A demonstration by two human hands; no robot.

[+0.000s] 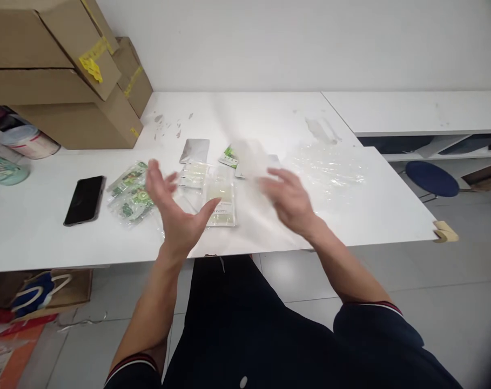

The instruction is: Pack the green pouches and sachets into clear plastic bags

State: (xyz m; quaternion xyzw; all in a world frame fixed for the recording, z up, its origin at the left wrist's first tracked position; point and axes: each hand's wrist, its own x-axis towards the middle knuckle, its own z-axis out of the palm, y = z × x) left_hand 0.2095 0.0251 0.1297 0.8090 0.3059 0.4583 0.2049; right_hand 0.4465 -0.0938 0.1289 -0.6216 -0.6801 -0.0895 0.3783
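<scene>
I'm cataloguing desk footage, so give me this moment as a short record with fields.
left hand: the left hand is open, fingers spread, nothing visible in it
right hand: the right hand is blurred, beside a pale blurred wrap; grip unclear
between hands: pale packet on the table
far left: phone, beside green packets
right side: clear plastic
back left: boxes

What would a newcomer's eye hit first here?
Likely the left hand, spread open over the white table, and the right hand beside a blurred, pale translucent film. Then the stacked cardboard boxes at back left, and the black phone left of the green-printed packets.
</scene>
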